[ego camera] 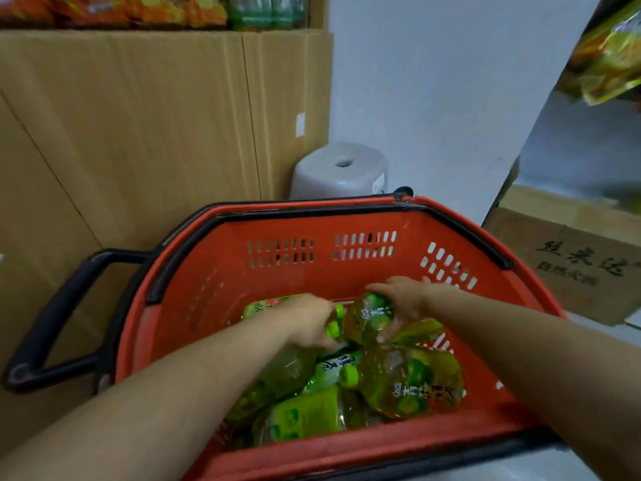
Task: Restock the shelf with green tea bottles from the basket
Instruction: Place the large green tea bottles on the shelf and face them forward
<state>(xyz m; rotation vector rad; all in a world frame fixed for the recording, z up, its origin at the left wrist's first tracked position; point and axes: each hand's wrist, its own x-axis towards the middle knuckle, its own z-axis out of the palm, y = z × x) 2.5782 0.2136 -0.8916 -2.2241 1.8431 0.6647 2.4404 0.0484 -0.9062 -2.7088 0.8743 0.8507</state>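
A red plastic basket (347, 223) with a black rim and black handle (52, 317) stands on the floor below me. Several green tea bottles (409, 383) with green caps lie piled inside it. Both my arms reach down into the basket. My left hand (308, 319) is closed around the neck end of a bottle (277, 373) lying under my forearm. My right hand (402, 296) grips the upper end of another green tea bottle (369, 322), which tilts up from the pile. A shelf (263, 12) at the top edge holds green bottles.
Tall cardboard sheets (138, 116) stand behind and left of the basket. A grey plastic stool (341, 171) sits by the white wall. A cardboard box with printed characters (579, 265) is at the right, yellow packets (610, 57) hang above it, and orange packets (104, 8) line the top shelf.
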